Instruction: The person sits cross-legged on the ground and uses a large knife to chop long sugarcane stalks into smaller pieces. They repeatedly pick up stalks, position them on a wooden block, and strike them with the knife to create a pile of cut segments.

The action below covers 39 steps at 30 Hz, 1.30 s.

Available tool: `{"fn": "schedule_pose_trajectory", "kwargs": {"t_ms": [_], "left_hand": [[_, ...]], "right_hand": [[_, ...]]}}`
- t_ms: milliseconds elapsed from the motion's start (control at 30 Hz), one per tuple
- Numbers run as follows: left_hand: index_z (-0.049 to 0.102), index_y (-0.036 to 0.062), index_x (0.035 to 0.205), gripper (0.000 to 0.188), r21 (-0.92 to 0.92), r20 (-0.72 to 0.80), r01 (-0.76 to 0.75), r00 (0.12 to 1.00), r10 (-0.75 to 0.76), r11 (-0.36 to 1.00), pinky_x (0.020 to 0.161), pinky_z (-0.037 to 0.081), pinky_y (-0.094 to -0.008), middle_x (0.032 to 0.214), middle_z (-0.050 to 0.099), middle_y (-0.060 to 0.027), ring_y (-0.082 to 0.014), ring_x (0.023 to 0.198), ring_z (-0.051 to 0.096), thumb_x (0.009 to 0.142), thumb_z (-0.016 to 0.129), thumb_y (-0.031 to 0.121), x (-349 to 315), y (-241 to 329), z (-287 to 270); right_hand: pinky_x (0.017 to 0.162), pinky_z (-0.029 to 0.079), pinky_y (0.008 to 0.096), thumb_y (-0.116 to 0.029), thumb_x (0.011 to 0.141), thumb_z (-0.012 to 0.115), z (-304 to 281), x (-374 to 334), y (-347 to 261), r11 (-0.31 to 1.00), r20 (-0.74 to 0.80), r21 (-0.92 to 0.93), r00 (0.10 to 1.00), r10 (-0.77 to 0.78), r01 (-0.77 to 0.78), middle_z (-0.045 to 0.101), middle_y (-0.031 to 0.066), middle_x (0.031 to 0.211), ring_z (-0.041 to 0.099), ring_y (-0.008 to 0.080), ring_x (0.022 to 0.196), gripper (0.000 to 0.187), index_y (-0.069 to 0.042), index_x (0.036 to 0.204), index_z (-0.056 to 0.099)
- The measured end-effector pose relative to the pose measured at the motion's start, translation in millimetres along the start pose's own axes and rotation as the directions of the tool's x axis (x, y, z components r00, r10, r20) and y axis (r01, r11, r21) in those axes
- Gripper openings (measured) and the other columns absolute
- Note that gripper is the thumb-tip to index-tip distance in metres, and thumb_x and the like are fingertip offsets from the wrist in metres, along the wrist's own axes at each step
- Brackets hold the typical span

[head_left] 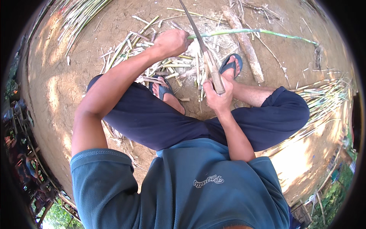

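Left hand (171, 42): closed in a fist around the near end of the green stalk (228, 32), to the left of the log (244, 47).
Right hand (219, 93): closed around the handle of the knife (193, 24), nearer to the body than the log.
Stalk: lies across the log; the blade crosses it left of the log; whether it bites, I cannot tell.
Done: many short pieces (177, 65) left of the log.
Left over: probably this stalk, perhaps also the long canes (82, 23) far left of the log.
Pose: left elbow bent and wide; right forearm reaches forward, blade pointing away.
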<state>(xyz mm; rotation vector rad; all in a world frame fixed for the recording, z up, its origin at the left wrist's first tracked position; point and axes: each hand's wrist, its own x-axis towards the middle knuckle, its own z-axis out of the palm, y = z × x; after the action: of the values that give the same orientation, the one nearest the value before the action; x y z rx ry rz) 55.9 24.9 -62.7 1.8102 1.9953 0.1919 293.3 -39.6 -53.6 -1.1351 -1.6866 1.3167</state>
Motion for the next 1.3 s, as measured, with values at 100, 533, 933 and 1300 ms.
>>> {"fn": "schedule_pose_trajectory", "kwargs": {"t_ms": [100,533,933,1300], "left_hand": [[0.068,-0.0031,0.094,0.042,0.065,-0.072,-0.1,0.992,0.105,0.993,0.075,0.053,-0.053,0.08,0.066,-0.0291,-0.0456,0.079,0.066,0.096,0.054,0.036,9,-17,-2],[0.068,0.0004,0.1,0.042,0.113,-0.06,-0.028,0.998,0.035,0.993,0.081,0.051,-0.0505,0.084,0.068,-0.0255,-0.0426,0.086,0.066,0.095,0.054,0.04,23,-53,-15],[0.067,0.0096,0.099,0.034,0.379,-0.311,0.041,0.946,0.086,0.924,0.062,0.055,-0.0452,0.073,0.068,-0.0137,-0.0309,0.063,0.067,0.097,0.054,0.041,4,-63,-91],[0.058,0.0094,0.091,0.023,0.463,-0.409,0.001,0.887,0.212,0.887,0.051,0.05,-0.0447,0.069,0.064,-0.0114,-0.0319,0.061,0.066,0.093,0.059,0.032,-48,-16,-103]], "right_hand": [[0.053,0.042,0.0287,-0.003,0.079,0.064,-12,-30,-3,0.988,-0.049,-0.012,0.987,-0.155,0.154,0.054,0.0017,0.06,0.052,0.0082,0.057,0.009,0.001,0.073,0.058],[0.046,0.04,0.0308,-0.016,0.085,0.063,-39,-63,27,0.985,-0.277,-0.055,0.945,-0.171,0.162,0.049,0.0047,0.056,0.05,0.0134,0.047,0.022,0.002,0.076,0.055],[0.058,0.047,0.0385,-0.017,0.086,0.066,16,-29,31,0.956,0.176,-0.276,0.972,0.152,-0.1,0.06,0.011,0.07,0.06,0.0191,0.064,0.025,0.002,0.1,0.057],[0.091,0.044,0.0448,-0.053,0.088,0.061,9,193,-35,0.397,0.059,-0.63,0.551,-0.832,0.667,0.062,0.0194,0.108,0.058,0.034,0.11,0.054,-0.003,0.107,0.063]]}}
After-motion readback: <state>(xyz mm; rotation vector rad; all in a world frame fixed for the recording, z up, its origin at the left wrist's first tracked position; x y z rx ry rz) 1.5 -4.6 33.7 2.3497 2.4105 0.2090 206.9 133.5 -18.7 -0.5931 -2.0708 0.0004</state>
